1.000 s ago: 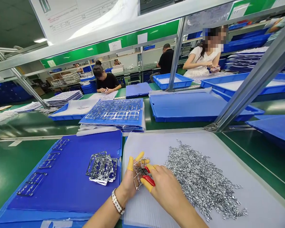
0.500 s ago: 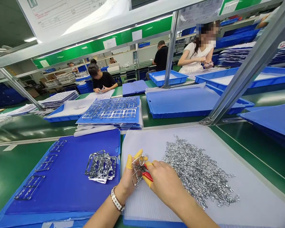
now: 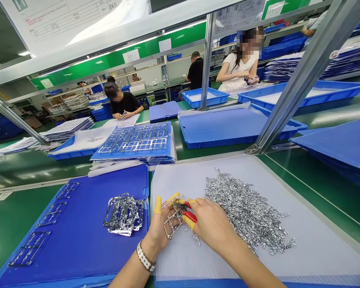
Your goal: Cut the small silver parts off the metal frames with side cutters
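My left hand (image 3: 159,228), with yellow finger cots, holds a shiny metal-looking frame (image 3: 171,225) with small links inside it. My right hand (image 3: 211,224), also in yellow cots, is closed on the red handles of small pliers or cutters (image 3: 189,217). Their dark jaws reach into the frame; exactly what they grip is too small to tell. Below the hands a few loose small parts (image 3: 195,238) lie on the white sheet (image 3: 180,264). To the right spreads a big heap of small silvery link-shaped parts (image 3: 246,212).
On the blue sheet (image 3: 75,248) at left lie a tangled pile of frames (image 3: 124,214) and several single frames (image 3: 30,248). Behind stand a stack topped with frames (image 3: 135,138) and a blue tray (image 3: 222,126). A metal post (image 3: 300,80) slants at right. Co-workers (image 3: 124,104) sit farther back.
Small loose parts now show beneath the frame, on the white sheet. The pliers have shifted slightly within the frame, and my view has moved a little to the right.
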`<state>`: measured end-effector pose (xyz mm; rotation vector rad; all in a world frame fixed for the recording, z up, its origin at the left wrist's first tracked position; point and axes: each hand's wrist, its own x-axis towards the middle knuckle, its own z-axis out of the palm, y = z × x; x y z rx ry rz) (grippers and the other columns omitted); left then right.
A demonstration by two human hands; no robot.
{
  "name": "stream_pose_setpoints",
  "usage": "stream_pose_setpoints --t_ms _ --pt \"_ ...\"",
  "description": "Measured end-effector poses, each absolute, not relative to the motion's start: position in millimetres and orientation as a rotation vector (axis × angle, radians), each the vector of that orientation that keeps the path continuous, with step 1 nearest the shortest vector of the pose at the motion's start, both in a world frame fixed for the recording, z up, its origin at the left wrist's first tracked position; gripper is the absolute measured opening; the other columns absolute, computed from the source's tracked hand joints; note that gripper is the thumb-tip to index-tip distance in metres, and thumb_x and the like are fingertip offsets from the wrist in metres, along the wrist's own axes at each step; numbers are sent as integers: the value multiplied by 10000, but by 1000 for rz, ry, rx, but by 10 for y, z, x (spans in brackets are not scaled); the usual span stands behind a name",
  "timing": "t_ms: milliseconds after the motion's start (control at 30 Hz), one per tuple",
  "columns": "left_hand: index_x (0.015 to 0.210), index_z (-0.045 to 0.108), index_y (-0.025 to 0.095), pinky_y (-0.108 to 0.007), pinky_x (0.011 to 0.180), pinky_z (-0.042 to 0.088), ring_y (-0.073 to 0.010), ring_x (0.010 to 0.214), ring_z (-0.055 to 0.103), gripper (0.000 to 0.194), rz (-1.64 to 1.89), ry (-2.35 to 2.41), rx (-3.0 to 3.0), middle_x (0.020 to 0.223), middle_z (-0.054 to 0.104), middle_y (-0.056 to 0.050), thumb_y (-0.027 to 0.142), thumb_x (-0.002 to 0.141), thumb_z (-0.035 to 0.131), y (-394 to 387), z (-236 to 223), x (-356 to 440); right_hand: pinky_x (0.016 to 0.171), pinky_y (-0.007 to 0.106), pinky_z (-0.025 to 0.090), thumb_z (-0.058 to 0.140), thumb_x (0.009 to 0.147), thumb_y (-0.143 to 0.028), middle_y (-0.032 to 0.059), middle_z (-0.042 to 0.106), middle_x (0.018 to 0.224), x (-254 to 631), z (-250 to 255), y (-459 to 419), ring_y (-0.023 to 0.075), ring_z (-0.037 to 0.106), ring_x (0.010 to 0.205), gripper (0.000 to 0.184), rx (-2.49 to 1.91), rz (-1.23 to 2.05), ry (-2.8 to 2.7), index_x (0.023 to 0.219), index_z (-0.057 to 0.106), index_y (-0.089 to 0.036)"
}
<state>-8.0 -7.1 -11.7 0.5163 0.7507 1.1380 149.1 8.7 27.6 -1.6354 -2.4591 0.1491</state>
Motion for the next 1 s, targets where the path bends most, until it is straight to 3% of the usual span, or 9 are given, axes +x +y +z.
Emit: stream_pose_setpoints --t_ms 167,333,700,1000 --pt "1251 578 186 -314 813 442 -245 1043 554 621 1140 809 538 1206 609 -116 624 840 420 -79 -128 -79 725 345 414 545 837 -322 84 671 909 1488 298 88 249 618 853 248 -1639 149 -2468 1026 640 -192" --pt "1256 571 195 -335 827 444 -263 1090 534 617 1154 820 574 1226 600 -116 623 837 426 -77 -132 -81 696 327 410 570 830 -287 78 663 847 1449 306 62 238 621 817 160 -1652 58 -2472 934 644 -191" --pt "1208 580 89 -353 713 485 -240 863 597 741 1036 643 363 1125 616 -178 676 840 317 -53 -74 -105 661 314 400 612 811 -274 62 644 792 1437 227 28 220 614 769 115 -1703 -111 -2406 895 610 -196" --pt "1127 609 86 -412 738 499 -255 893 590 674 1084 592 296 1050 626 -153 643 852 347 -28 -54 -118 677 317 401 590 812 -269 52 646 802 1573 114 14 216 608 766 136 -1687 -42 -2347 927 620 -202"
